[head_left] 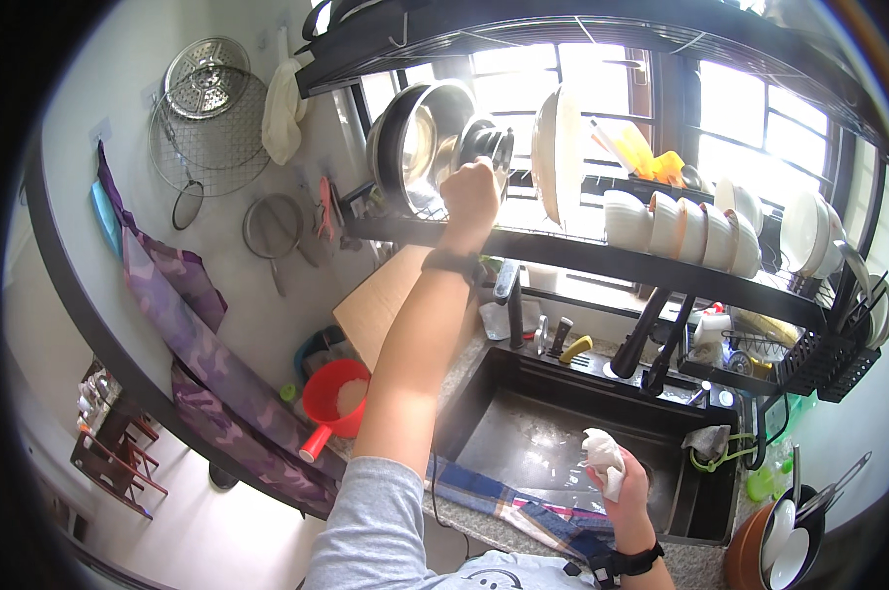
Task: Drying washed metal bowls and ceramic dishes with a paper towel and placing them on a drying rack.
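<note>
My left hand (472, 193) is raised to the black dish rack (548, 243) over the sink, its fingers closed at a dark, metallic round piece of cookware (497, 144). Whether it grips that piece is hard to tell, since the hand hides the contact. A large stainless steel pan (426, 140) stands on edge just left of it, and a large pale plate (555, 158) stands upright to the right. Low over the dark sink (540, 442), my right hand (625, 483) holds a crumpled white paper towel (605, 453).
White bowls (629, 221) line the rack's right part. A black faucet (514, 310) rises behind the sink. A red dipper (334, 402) stands on the left counter beside a tan board (382, 306). A plaid cloth (489, 490) lies along the front edge; a brown pot (750, 542) holds dishes at right.
</note>
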Action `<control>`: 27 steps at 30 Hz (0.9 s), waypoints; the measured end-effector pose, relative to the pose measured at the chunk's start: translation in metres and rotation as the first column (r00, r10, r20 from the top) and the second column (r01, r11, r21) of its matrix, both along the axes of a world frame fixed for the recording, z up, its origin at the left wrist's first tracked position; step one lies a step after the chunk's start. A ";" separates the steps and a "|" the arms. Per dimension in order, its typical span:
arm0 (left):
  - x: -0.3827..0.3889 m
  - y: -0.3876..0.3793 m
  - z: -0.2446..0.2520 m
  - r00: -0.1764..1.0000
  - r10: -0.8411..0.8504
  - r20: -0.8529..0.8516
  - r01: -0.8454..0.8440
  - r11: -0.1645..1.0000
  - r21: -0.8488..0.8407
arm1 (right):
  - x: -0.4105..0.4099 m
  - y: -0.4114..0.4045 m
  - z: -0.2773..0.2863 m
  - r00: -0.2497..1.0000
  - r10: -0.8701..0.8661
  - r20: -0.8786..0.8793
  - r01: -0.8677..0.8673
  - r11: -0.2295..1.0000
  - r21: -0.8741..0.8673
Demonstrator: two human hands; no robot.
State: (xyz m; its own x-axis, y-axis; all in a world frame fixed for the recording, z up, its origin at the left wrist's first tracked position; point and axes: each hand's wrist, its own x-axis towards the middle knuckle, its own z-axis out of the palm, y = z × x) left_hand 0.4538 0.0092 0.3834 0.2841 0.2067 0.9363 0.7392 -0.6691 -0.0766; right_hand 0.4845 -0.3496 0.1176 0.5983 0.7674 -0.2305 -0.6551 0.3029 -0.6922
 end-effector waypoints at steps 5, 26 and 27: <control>-0.001 0.000 0.000 1.000 0.001 0.002 -0.001 1.000 0.013 | -0.010 0.001 0.014 0.997 0.063 0.033 -0.064 0.997 0.030; -0.008 -0.005 0.002 1.000 -0.022 0.000 0.022 0.976 -0.215 | -0.013 0.000 0.018 0.994 0.107 0.018 -0.108 0.993 0.045; -0.007 -0.010 0.003 1.000 -0.025 0.000 0.025 0.976 -0.215 | -0.012 0.000 0.016 0.995 0.102 0.010 -0.102 0.994 0.041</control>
State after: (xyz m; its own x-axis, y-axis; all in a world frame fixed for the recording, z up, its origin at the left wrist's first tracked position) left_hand 0.4466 -0.0006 0.3864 0.2941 0.3957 0.8700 0.7219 -0.6885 0.0691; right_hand 0.4724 -0.3494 0.1340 0.5179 0.8334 -0.1928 -0.6788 0.2632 -0.6855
